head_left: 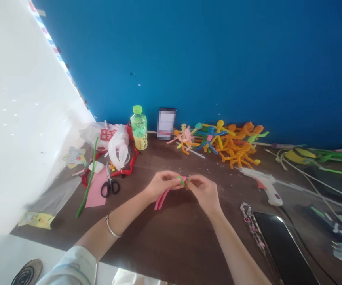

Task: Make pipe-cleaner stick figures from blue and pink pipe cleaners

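Observation:
My left hand (163,186) pinches a small pink and green pipe-cleaner piece (184,180) between thumb and fingers over the middle of the table. Pink pipe-cleaner ends (161,200) hang down below that hand. From the other side, my right hand (205,193) closes on the green part of the same piece, its fingertips almost meeting the left ones. Fingers partly cover the twisted portion. Finished pipe-cleaner figures in orange, yellow, blue and pink (238,148) lie piled by the wall beyond my hands.
Black-handled scissors (109,188), a pink sheet (96,194) and a long green pipe cleaner (88,180) lie left. A drink bottle (139,128) and propped phone (165,124) stand behind. To the right are a glue gun (266,185), cables and a large phone (284,245).

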